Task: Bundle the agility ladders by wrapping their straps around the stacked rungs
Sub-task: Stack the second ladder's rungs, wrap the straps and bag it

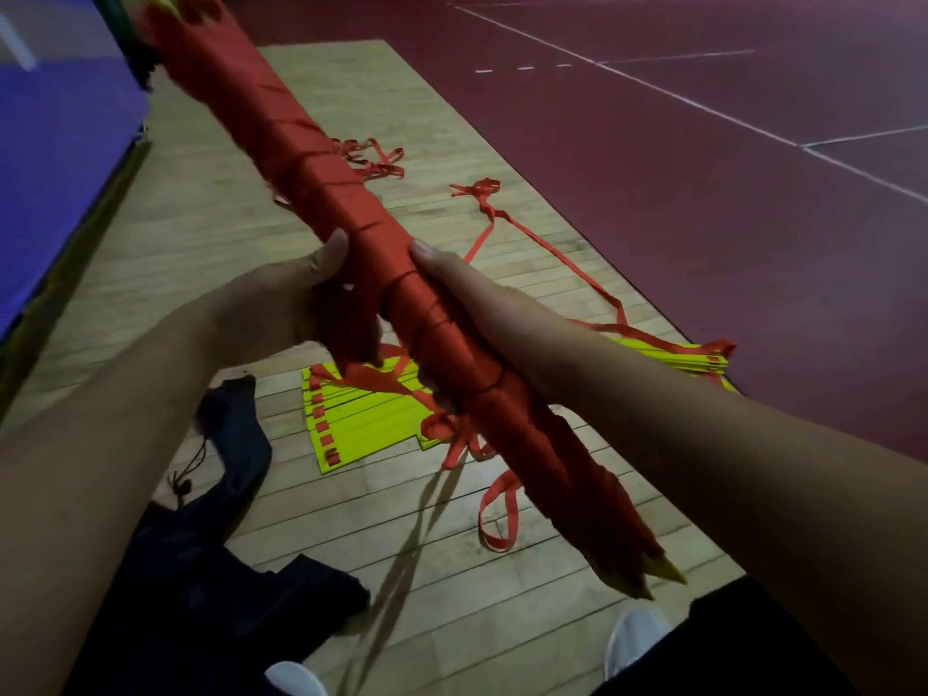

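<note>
A long bundle of stacked rungs [326, 173], wound round with red strap, runs diagonally from top left to bottom right in the air. Yellow rung tips [663, 570] stick out at its lower end. My left hand [281, 303] grips the bundle from the left, thumb on top. On the bundle's right side my right hand [467, 293] holds it too, thumb lying along the wrap. A loose red strap loop [497, 514] hangs below the bundle. Another ladder with yellow rungs [361, 419] lies spread on the floor under my hands.
The wooden floor strip [201, 233] carries loose red straps [502, 203] and a second pile of yellow rungs [673, 359]. A dark bag [216, 570] lies at lower left. A blue mat [55, 158] borders the left, dark red court [703, 193] the right. My white shoes [638, 640] show below.
</note>
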The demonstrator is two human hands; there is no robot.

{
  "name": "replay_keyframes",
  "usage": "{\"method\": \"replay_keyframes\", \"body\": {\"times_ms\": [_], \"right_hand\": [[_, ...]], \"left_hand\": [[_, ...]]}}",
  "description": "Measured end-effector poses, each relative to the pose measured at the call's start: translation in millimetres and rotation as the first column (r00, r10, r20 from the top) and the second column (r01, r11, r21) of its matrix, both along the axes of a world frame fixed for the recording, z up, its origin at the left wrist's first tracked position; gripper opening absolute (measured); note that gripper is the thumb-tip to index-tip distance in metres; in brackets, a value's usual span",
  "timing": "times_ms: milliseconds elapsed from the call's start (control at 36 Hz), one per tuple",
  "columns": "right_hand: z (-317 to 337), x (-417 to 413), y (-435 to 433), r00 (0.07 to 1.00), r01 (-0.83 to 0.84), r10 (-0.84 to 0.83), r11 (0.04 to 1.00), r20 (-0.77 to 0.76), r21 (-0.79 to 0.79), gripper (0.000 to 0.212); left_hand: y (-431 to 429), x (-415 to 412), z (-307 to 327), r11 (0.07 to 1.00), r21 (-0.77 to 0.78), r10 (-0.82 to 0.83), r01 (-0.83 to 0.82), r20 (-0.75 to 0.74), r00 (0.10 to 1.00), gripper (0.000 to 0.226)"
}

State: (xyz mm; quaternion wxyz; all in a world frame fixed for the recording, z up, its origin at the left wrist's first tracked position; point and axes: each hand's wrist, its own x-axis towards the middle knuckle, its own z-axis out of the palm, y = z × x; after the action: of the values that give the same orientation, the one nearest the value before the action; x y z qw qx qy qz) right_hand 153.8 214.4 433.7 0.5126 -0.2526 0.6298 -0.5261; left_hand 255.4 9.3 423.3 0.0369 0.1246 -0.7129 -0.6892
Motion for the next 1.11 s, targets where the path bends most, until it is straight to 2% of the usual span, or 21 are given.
{"method": "replay_keyframes", "body": {"times_ms": [56, 111, 194, 222, 306, 389, 472, 500, 528, 556, 611, 639, 722, 806, 889, 972, 1028, 1083, 1111], "right_hand": [[3, -4, 0, 0.978, 0.106, -0.109, 0.994, -0.178, -0.025, 0.08], [8, -7, 3, 0.922, 0.168, -0.169, 0.985, -0.35, -0.031, 0.069], [5, -12, 6, 0.821, 0.173, -0.179, 0.983, -0.542, -0.063, 0.053], [0, -13, 5, 0.788, 0.178, -0.172, 0.983, -0.592, -0.048, 0.05], [-16, -15, 0, 0.717, 0.186, -0.097, 0.981, -0.691, 0.055, 0.056], [-21, -13, -2, 0.592, 0.184, -0.001, 0.974, -0.806, 0.134, 0.063], [-19, -6, 0, 0.48, 0.176, 0.048, 0.973, -0.876, 0.15, 0.066], [-16, -5, 0, 0.484, 0.162, 0.055, 0.975, -0.873, 0.151, 0.066], [-13, -6, 1, 0.542, 0.139, 0.05, 0.979, -0.839, 0.148, 0.065], [-10, -8, 2, 0.642, 0.105, 0.028, 0.987, -0.766, 0.124, 0.06], [-6, -10, 6, 0.849, 0.033, -0.005, 0.999, -0.528, 0.042, 0.045], [-4, -11, 8, 0.912, -0.002, 0.009, 1.0, -0.409, 0.017, 0.04], [0, -7, 13, 0.988, -0.124, 0.122, 0.992, -0.095, -0.009, 0.028], [4, 0, 15, 0.987, -0.138, 0.141, 0.99, 0.073, -0.041, 0.017], [7, 1, 13, 0.995, -0.078, 0.082, 0.994, 0.053, -0.078, 0.016], [13, -1, 15, 0.999, -0.043, 0.043, 0.996, -0.001, -0.079, 0.022], [10, -4, 14, 0.991, -0.011, 0.008, 1.0, -0.137, -0.016, 0.026], [1, -5, 11, 0.929, 0.042, -0.019, 0.998, -0.37, 0.055, 0.023], [-3, -4, 9, 0.859, 0.065, -0.011, 0.994, -0.513, 0.087, 0.024]], "left_hand": [[-1, 2, 1, 1.0, -0.013, -0.007, 0.008, 0.058, 0.998, 0.13], [2, 3, 3, 0.998, -0.057, -0.02, 0.025, 0.08, 0.997, 0.13], [8, 0, 11, 0.995, -0.102, -0.019, 0.023, 0.043, 0.999, 0.099], [12, -2, 12, 0.999, -0.053, -0.01, 0.012, 0.029, 1.0, 0.088], [32, -13, 10, 0.999, 0.036, 0.037, -0.04, 0.088, 0.995, 0.066], [44, -17, 1, 0.992, 0.012, 0.122, -0.124, 0.117, 0.986, 0.057], [43, -20, -2, 0.981, -0.005, 0.194, -0.194, 0.106, 0.975, 0.047], [45, -20, 0, 0.98, 0.033, 0.192, -0.195, 0.086, 0.978, 0.043], [46, -21, 1, 0.977, 0.077, 0.192, -0.197, 0.062, 0.979, 0.038], [47, -22, 3, 0.974, 0.108, 0.196, -0.199, 0.035, 0.98, 0.033], [47, -20, 6, 0.969, 0.157, 0.195, -0.19, -0.014, 0.981, 0.025], [46, -19, 8, 0.968, 0.178, 0.187, -0.178, -0.031, 0.982, 0.023], [48, -15, 10, 0.97, 0.195, 0.16, -0.144, -0.066, 0.985, 0.023], [49, -14, 8, 0.976, 0.177, 0.137, -0.124, -0.062, 0.989, 0.029], [39, -10, 10, 0.987, 0.162, -0.013, 0.01, 0.018, 1.0, 0.067], [24, -6, 10, 0.991, 0.085, -0.119, 0.099, 0.279, 0.953, 0.102], [19, -4, 8, 0.985, -0.018, -0.148, 0.173, 0.43, 0.891, 0.116], [18, -3, 7, 0.98, -0.057, -0.148, 0.192, 0.441, 0.885, 0.123], [20, -4, 7, 0.984, -0.049, -0.138, 0.173, 0.412, 0.901, 0.123]]}}
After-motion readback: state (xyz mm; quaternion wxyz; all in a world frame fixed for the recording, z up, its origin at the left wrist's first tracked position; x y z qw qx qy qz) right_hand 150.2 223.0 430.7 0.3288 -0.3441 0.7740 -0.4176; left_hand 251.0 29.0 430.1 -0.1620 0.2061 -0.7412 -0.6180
